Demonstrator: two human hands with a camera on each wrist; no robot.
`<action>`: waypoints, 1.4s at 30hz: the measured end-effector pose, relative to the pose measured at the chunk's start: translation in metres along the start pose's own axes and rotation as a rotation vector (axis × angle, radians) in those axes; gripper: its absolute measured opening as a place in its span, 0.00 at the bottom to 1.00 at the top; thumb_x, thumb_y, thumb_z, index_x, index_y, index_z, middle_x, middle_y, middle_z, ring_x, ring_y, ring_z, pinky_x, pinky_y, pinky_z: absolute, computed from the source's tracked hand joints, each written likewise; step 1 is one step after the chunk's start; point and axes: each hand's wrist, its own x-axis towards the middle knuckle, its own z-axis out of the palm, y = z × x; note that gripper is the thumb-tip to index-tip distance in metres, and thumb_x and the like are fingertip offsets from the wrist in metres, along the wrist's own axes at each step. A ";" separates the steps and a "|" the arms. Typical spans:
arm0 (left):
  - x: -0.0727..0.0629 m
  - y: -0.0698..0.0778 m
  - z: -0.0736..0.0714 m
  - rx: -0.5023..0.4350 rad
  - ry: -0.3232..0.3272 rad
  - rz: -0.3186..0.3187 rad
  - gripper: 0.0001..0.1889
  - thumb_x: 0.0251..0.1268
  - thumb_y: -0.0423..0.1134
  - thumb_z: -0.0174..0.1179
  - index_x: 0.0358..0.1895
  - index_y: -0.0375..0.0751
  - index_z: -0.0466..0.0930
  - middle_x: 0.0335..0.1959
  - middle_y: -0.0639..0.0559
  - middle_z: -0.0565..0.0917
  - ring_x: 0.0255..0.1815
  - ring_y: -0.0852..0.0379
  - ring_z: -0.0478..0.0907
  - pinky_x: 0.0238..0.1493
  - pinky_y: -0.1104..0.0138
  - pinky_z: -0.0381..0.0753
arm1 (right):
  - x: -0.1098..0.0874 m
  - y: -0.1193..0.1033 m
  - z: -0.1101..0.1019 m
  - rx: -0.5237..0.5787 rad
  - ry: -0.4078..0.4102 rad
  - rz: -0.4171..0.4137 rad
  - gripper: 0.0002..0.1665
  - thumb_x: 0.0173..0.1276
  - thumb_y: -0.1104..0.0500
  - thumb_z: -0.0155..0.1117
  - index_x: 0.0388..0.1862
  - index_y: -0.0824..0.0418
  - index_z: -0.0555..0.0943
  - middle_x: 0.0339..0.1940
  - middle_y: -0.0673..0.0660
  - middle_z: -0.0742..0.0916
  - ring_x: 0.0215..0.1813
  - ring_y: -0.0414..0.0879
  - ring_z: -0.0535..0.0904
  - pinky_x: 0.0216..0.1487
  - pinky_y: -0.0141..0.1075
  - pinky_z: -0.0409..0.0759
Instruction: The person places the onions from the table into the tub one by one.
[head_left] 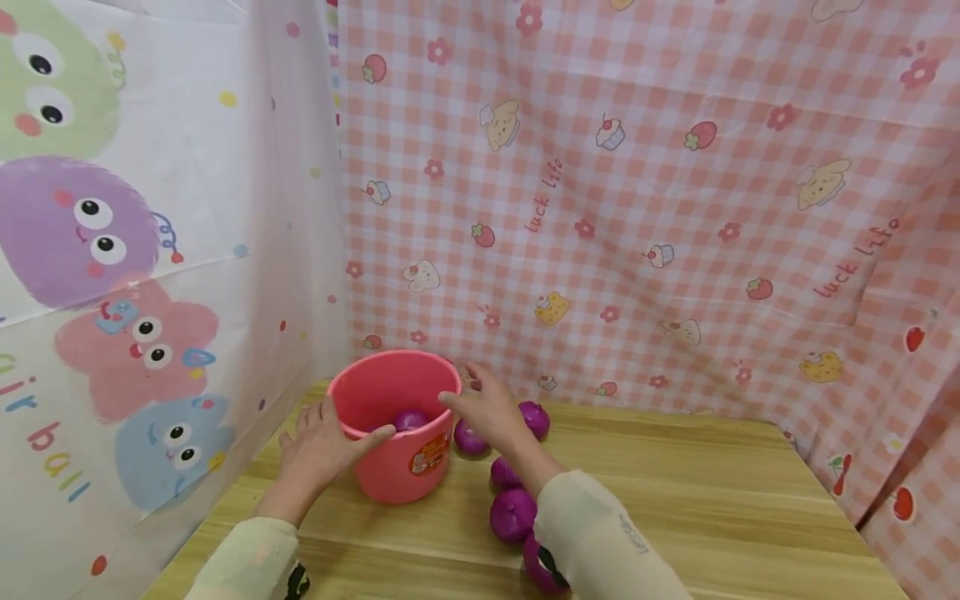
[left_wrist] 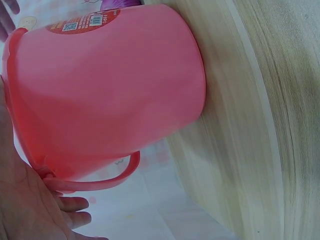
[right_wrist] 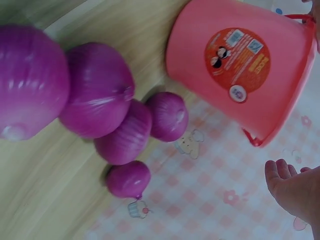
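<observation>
Your left hand [head_left: 318,444], fingers extended, touches the bucket [head_left: 393,473] at eight o'clock; your right hand [head_left: 487,408], extended, empty, is near three; onions [head_left: 513,515] lie at four.

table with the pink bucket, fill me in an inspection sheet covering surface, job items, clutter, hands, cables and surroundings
Surface: table with light wood grain.
Job's things: pink bucket, upright, at least one purple onion visible inside; five more purple onions lie outside, on the right of it.
Clutter: nothing seen.
Left hand: on the bucket's rim, thumb stretched along its near side.
Right hand: at the rim's right side, fingers loosely extended; firm contact cannot be told.
Cables: nothing seen.
Surroundings: pink checked cloth behind, white cartoon-printed cloth on the left.
</observation>
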 end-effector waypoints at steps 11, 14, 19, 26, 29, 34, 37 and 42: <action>0.000 0.000 0.000 -0.009 0.006 0.000 0.72 0.46 0.86 0.48 0.75 0.23 0.39 0.71 0.22 0.53 0.71 0.25 0.50 0.64 0.25 0.46 | -0.005 0.030 -0.020 -0.059 0.054 -0.036 0.45 0.65 0.44 0.69 0.75 0.62 0.66 0.72 0.60 0.73 0.70 0.58 0.70 0.66 0.54 0.71; 0.000 0.000 0.001 -0.004 0.004 -0.003 0.73 0.45 0.87 0.47 0.75 0.23 0.39 0.71 0.22 0.53 0.71 0.26 0.50 0.64 0.25 0.46 | -0.006 0.038 -0.026 -0.050 0.060 -0.050 0.44 0.66 0.46 0.69 0.74 0.66 0.66 0.72 0.63 0.72 0.69 0.61 0.70 0.66 0.54 0.71; 0.000 0.001 0.000 -0.001 0.002 -0.006 0.74 0.43 0.88 0.46 0.75 0.23 0.40 0.71 0.22 0.54 0.70 0.26 0.51 0.64 0.25 0.46 | -0.010 0.054 -0.039 -0.012 0.072 -0.053 0.40 0.68 0.51 0.68 0.71 0.70 0.67 0.70 0.68 0.73 0.67 0.64 0.72 0.65 0.52 0.73; 0.000 0.002 0.000 0.001 0.002 -0.004 0.72 0.45 0.87 0.47 0.75 0.23 0.41 0.70 0.22 0.55 0.69 0.26 0.52 0.63 0.25 0.47 | -0.018 0.073 -0.056 -0.015 0.082 -0.005 0.40 0.69 0.51 0.67 0.73 0.69 0.65 0.70 0.68 0.73 0.69 0.64 0.70 0.68 0.53 0.69; -0.001 0.001 0.000 -0.001 0.007 -0.004 0.72 0.45 0.87 0.48 0.75 0.23 0.41 0.70 0.22 0.56 0.69 0.26 0.52 0.63 0.25 0.47 | -0.020 0.081 -0.059 0.001 0.081 -0.004 0.40 0.69 0.54 0.68 0.73 0.70 0.65 0.70 0.69 0.73 0.68 0.64 0.70 0.67 0.53 0.70; -0.001 0.001 0.000 -0.008 0.016 -0.004 0.72 0.45 0.86 0.49 0.75 0.24 0.42 0.69 0.23 0.57 0.69 0.26 0.53 0.63 0.25 0.49 | -0.027 0.092 -0.061 0.023 0.065 0.014 0.39 0.69 0.52 0.68 0.71 0.71 0.67 0.69 0.70 0.73 0.67 0.65 0.72 0.65 0.55 0.72; -0.001 0.001 0.000 -0.011 0.014 -0.006 0.71 0.46 0.85 0.50 0.75 0.25 0.41 0.69 0.23 0.57 0.69 0.26 0.53 0.63 0.25 0.49 | -0.035 0.096 -0.062 0.054 0.052 0.023 0.36 0.69 0.51 0.67 0.69 0.70 0.70 0.65 0.69 0.77 0.65 0.63 0.74 0.64 0.56 0.73; -0.001 0.001 0.000 -0.009 0.007 -0.007 0.72 0.45 0.86 0.49 0.76 0.25 0.40 0.70 0.23 0.55 0.70 0.25 0.52 0.64 0.25 0.47 | -0.047 0.106 -0.066 0.108 0.028 0.059 0.36 0.70 0.51 0.66 0.68 0.71 0.70 0.64 0.67 0.78 0.65 0.62 0.74 0.64 0.57 0.71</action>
